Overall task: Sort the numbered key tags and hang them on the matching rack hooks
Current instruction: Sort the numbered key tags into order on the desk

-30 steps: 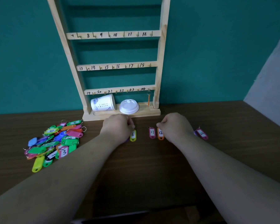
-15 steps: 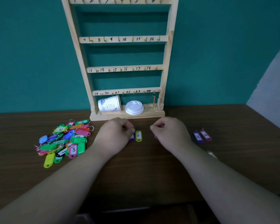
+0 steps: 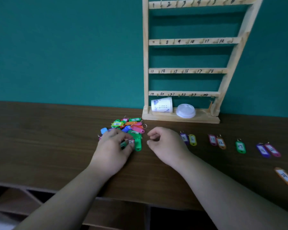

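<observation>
Key tags (image 3: 130,126) lie heaped on the table (image 3: 56,138), partly under the left hand (image 3: 113,146), whose curled fingers pinch a green tag (image 3: 123,144) at the heap's near edge. Just beside it the right hand (image 3: 165,145) is loosely curled and holds nothing. 8 sorted tags (image 3: 240,146) lie in front of the rack (image 3: 145,63).

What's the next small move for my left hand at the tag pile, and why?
Probably lift the white-labelled key tag that your left hand pinches clear of the colourful plastic tag pile and read it. Its number is blurred here, and sorted tags like the yellow tag marked 6 lie apart on the right.
</observation>
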